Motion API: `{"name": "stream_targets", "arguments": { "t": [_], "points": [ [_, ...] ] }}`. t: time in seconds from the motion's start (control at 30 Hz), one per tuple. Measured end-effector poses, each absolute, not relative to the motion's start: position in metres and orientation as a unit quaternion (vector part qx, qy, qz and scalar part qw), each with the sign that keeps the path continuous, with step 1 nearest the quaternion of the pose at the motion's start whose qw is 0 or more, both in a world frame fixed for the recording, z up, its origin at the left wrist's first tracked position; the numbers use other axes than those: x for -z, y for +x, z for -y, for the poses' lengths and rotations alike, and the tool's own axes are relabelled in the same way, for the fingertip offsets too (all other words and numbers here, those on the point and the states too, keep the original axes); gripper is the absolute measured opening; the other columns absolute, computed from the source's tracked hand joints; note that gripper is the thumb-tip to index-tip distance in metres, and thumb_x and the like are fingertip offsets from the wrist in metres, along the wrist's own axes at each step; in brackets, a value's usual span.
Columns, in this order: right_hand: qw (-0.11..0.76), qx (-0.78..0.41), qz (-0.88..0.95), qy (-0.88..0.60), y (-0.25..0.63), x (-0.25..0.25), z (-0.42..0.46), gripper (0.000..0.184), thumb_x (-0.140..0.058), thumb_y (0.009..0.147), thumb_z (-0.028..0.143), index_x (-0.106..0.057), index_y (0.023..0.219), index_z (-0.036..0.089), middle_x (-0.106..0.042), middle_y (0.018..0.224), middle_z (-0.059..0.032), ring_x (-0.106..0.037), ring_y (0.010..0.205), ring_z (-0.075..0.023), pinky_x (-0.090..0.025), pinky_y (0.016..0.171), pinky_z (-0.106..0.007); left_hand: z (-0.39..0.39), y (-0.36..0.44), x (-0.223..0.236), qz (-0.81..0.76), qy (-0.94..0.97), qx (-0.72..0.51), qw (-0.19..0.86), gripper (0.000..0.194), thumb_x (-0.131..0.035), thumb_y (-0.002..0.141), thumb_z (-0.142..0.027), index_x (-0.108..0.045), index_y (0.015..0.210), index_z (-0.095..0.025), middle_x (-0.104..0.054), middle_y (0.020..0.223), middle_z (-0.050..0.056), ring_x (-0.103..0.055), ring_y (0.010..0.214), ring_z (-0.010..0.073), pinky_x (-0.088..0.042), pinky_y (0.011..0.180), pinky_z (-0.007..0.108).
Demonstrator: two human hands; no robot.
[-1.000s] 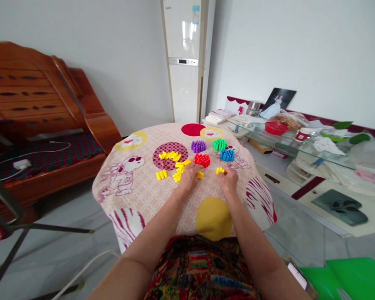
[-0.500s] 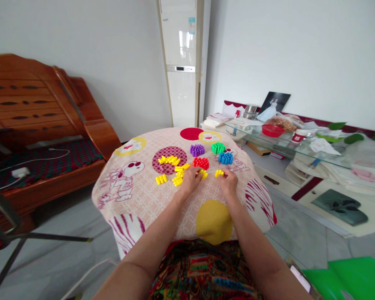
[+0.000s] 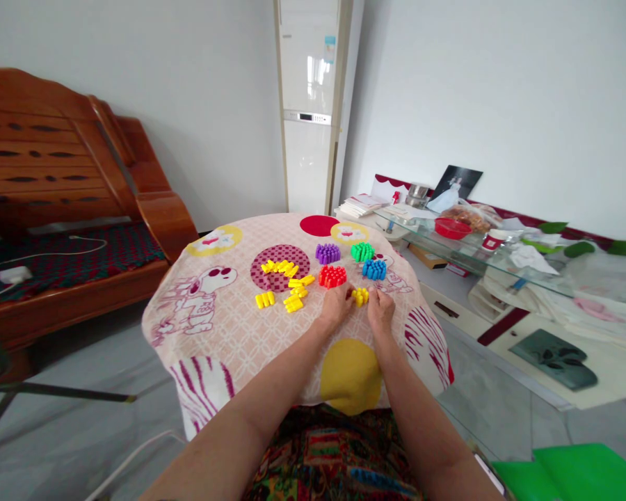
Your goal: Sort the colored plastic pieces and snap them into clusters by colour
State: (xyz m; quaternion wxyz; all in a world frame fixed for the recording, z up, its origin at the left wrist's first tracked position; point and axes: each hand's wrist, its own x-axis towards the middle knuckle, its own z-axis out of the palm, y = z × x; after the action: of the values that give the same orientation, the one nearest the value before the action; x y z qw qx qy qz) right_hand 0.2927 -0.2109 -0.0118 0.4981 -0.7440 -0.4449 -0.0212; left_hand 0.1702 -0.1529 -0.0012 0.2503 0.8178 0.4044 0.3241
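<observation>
A cluster of small yellow plastic pieces (image 3: 359, 297) sits between a person's two hands, right of centre on a cloth-covered counter (image 3: 271, 348). The left hand (image 3: 338, 304) is drawn narrow, fingers curled, gripping the cluster's left end; the right hand (image 3: 380, 307) pinches the opposite end between thumb and bent fingers. The fingertips are partly hidden, and how the pieces join is too small to make out.

Just beyond the left hand stands a knobbly red cluster (image 3: 332, 276), with blue (image 3: 374, 270), green (image 3: 362, 251) and purple (image 3: 327, 253) clusters toward the far edge, all glossy and studded with rounded tips. Loose yellow pieces (image 3: 282, 268), short and rod-like, lie toward the left edge. The soft, patterned cloth (image 3: 213, 278) drapes over the counter's rim. Near the right edge, a glass shelf (image 3: 480, 259) carries a red bowl (image 3: 452, 228), its contents unclear.
</observation>
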Motion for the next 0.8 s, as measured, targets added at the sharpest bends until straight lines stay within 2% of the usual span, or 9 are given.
{"name": "stream_targets", "arguments": {
  "t": [0.2,0.33,0.57,0.7,0.8],
  "points": [
    [0.501,0.019,0.45,-0.739,0.294,0.012,0.211,0.046,-0.036,0.089,0.043,-0.061,0.06,0.018,-0.063,0.061,-0.0083,-0.047,0.058,-0.0172,-0.028,0.057,-0.03,0.155,0.173,0.001,-0.407,0.817,-0.323,0.252,0.02,-0.056,0.082,-0.013,-0.067,0.098,-0.017,-0.072,0.09,0.006,-0.065,0.082,0.0172,-0.052,0.078,0.03],
    [0.508,0.017,0.445,-0.737,0.296,0.015,0.211,0.044,-0.037,0.088,0.043,-0.061,0.061,0.018,-0.062,0.061,-0.0078,-0.047,0.058,-0.0176,-0.029,0.057,-0.03,0.156,0.167,0.001,-0.394,0.8,-0.369,0.261,0.038,-0.056,0.08,-0.011,-0.063,0.116,-0.018,-0.072,0.105,0.008,-0.066,0.089,0.018,-0.055,0.081,0.032],
    [0.52,0.005,0.436,-0.734,0.296,0.014,0.211,0.042,-0.037,0.085,0.045,-0.059,0.06,0.019,-0.063,0.061,-0.0089,-0.047,0.058,-0.018,-0.029,0.058,-0.031,0.116,0.122,-0.026,-0.448,0.751,-0.459,0.156,0.038,-0.051,0.082,-0.006,-0.064,0.117,-0.014,-0.069,0.116,0.015,-0.064,0.109,0.0242,-0.051,0.097,0.038],
    [0.518,0.006,0.441,-0.733,0.297,0.015,0.21,0.039,-0.038,0.084,0.045,-0.052,0.056,0.022,-0.061,0.058,-0.0084,-0.044,0.057,-0.0174,-0.025,0.056,-0.031,0.08,0.092,-0.04,-0.521,0.744,-0.408,0.096,0.044,-0.051,0.08,-0.003,-0.062,0.123,-0.009,-0.064,0.126,0.019,-0.058,0.121,0.0274,-0.044,0.105,0.04],
    [0.522,0.012,0.445,-0.727,0.298,0.017,0.21,0.038,-0.038,0.083,0.045,-0.049,0.055,0.022,-0.059,0.057,-0.0076,-0.043,0.057,-0.0169,-0.025,0.057,-0.031,0.064,0.075,-0.038,-0.562,0.759,-0.32,0.075,0.034,-0.059,0.081,-0.012,-0.067,0.114,-0.01,-0.064,0.125,0.019,-0.057,0.122,0.0299,-0.043,0.106,0.042]
  ]
}}
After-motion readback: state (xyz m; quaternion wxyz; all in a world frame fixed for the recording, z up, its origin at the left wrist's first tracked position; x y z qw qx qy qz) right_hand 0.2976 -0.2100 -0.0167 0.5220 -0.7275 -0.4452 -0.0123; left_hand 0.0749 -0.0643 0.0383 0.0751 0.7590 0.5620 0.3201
